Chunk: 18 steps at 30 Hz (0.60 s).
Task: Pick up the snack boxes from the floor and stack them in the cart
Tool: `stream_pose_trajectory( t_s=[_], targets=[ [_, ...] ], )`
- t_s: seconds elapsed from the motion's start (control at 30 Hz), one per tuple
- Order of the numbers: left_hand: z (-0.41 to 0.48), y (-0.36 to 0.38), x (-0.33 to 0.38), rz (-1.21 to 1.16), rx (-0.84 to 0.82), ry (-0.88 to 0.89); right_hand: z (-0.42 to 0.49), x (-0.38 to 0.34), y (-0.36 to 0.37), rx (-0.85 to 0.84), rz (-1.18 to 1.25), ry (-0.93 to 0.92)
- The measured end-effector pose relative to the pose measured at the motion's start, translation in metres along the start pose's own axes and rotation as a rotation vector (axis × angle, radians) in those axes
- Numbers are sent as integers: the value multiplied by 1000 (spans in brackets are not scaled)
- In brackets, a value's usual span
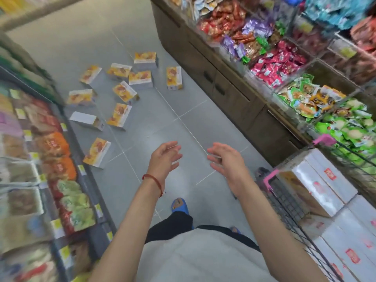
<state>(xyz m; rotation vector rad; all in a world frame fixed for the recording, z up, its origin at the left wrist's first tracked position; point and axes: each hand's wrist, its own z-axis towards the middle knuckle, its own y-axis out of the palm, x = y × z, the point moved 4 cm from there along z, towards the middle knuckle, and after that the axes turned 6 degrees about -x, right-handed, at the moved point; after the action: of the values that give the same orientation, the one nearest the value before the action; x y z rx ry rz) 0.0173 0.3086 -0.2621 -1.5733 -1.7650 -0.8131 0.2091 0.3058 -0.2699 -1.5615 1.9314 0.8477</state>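
Floor runs 6 to 12 o'clock btwn shelves. Cart at 4 o'clock holds stacked white boxes. Abt ten snack boxes lie scattered at 10-11 o'clock, nearest box at 9 o'clock. Left hand and right hand are spread, loose, holding nothing. Best: crouch, take nearest first, grip long sides w/ both hands, keep it flat.

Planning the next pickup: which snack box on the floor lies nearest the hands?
The snack box beside the left shelf, lowest in the picture; the others lie farther up the aisle from the left hand.
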Motion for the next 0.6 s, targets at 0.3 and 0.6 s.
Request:
stream_pose_trajectory(
  t_s=[0.3, 0.6],
  targets=[
    [61, -117, 61, -80, 94, -3, 59, -36, 136, -100, -109, 20],
    [151, -197, 123, -199, 217, -71, 175, -92, 244, -209, -204, 65]
  ],
)
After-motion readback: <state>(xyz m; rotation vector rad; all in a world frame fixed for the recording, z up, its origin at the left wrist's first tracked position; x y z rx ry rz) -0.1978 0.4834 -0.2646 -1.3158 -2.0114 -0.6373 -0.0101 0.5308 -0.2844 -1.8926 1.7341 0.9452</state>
